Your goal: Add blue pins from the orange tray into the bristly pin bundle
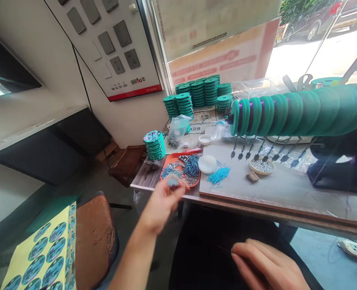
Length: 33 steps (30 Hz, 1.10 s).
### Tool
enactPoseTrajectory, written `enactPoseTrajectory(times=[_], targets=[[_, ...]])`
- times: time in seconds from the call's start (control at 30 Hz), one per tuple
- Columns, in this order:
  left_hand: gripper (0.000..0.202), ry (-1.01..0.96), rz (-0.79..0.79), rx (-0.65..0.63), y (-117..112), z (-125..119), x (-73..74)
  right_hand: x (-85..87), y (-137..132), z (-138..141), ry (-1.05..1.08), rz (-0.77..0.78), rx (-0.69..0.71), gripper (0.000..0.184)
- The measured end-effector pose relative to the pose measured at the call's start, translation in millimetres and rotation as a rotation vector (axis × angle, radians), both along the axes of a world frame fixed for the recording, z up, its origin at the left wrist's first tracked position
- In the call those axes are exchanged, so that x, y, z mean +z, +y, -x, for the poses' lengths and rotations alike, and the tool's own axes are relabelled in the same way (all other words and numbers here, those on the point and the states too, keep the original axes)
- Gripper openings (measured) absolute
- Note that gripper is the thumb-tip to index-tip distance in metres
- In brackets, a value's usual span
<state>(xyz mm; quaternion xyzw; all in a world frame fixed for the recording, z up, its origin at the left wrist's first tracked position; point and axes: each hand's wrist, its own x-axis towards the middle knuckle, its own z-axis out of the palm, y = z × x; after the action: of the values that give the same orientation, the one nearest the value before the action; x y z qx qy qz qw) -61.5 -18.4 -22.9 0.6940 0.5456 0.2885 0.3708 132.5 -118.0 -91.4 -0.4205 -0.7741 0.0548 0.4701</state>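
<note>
The left hand pinches a small grey thing, likely light and hard, best held by its edge. I can't tell if the right hand grips anything.

The spools are green, the tray orange, the thin sticks bright blue.

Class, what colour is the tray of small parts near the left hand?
The tray is orange, showing best in the head view.

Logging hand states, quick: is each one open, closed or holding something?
Left hand: closed, pinching a small blue-grey piece.
Right hand: fingers curled; whether it holds anything cannot be told.
</note>
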Motion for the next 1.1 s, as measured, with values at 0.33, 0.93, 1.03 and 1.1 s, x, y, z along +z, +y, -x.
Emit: enactPoseTrajectory(times=[0.33,0.93,1.03,1.1], targets=[[0.038,-0.96,0.618,0.457,-92,-34,-66.6,-8.2,-7,2,-0.114,0.034,0.063,0.011],[0.041,-0.884,0.518,0.48,-96,-35,-72.1,-30.8,-12,7,-0.084,0.073,0.069,0.012],[0.04,-0.884,0.508,0.47,-95,-35,-72.6,-30.4,-11,8,-0.079,0.061,0.066,0.012],[0.039,-0.896,0.504,0.467,-95,-35,-72.6,-28.0,-10,8,-0.087,0.056,0.061,0.014]])
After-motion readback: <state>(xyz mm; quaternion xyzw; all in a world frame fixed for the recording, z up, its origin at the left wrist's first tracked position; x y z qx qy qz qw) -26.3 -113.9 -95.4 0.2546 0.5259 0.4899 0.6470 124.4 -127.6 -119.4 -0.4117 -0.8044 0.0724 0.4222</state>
